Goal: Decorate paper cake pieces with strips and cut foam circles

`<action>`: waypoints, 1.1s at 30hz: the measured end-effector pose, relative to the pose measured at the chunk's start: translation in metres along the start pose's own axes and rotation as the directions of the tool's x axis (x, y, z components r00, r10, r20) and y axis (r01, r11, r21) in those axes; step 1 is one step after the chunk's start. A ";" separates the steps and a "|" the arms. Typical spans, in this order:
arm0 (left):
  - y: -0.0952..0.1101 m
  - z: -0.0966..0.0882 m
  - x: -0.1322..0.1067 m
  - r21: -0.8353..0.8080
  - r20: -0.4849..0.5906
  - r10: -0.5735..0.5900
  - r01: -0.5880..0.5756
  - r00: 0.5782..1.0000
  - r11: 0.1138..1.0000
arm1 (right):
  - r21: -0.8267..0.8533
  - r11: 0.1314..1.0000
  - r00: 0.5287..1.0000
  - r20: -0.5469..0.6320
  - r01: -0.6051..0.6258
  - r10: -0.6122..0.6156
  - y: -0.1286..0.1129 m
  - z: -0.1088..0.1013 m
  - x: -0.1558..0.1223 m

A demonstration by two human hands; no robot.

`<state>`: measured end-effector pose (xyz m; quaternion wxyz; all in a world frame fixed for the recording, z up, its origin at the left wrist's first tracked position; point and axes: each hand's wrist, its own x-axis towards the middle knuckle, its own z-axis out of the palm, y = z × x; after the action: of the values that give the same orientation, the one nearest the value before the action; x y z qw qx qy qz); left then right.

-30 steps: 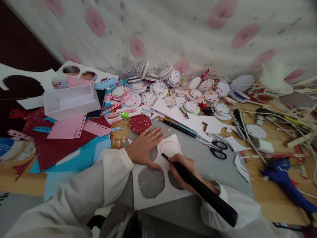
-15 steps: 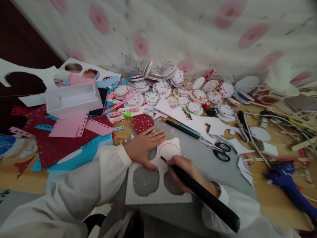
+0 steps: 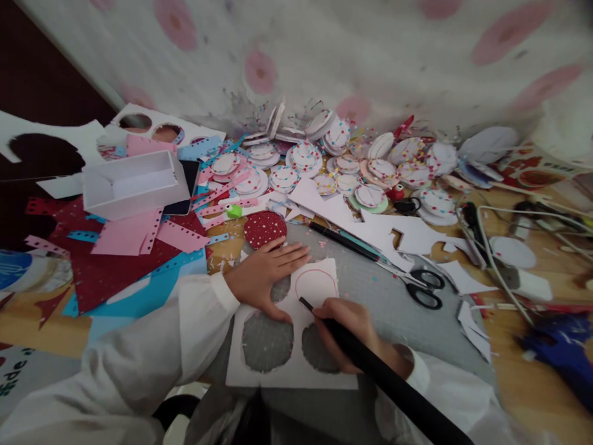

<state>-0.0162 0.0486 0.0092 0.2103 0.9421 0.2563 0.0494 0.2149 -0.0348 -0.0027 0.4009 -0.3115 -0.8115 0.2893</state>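
Note:
A white foam board with several round holes lies on the grey cutting mat. My left hand rests flat on its left upper part, fingers spread and thumb out. My right hand is closed around a thick black-handled craft knife. Its slim tip is over the board, just below a circle drawn in red; whether it touches the board I cannot tell. Beyond my left fingertips lies a dark red disc with white stars.
Scissors and a black pen lie beyond the board. Stacked decorated discs crowd the back. A white box stands on coloured sheets at left. A blue glue gun and a white cable are at right.
The view has shifted slightly, so things at the right sit farther right. My left hand stays flat on the board, and the knife tip remains near the lower edge of the red circle.

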 end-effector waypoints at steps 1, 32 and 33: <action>0.000 0.000 0.000 0.002 0.002 -0.002 0.002 1.000 1.000 | 0.009 1.000 1.000 -0.002 0.005 -0.005 0.000 0.000 -0.002; -0.002 0.000 0.001 0.050 0.060 -0.013 0.010 0.998 0.999 | 0.321 0.911 0.893 0.440 -0.258 0.098 0.021 -0.054 0.017; -0.002 -0.001 0.001 0.051 0.060 -0.012 0.009 0.998 0.999 | 0.344 0.897 0.881 0.464 -0.277 0.094 0.021 -0.056 0.019</action>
<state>-0.0161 0.0511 0.0088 0.1941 0.9469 0.2561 0.0132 0.2583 0.0047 0.0194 0.2337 -0.2282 -0.7694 0.5490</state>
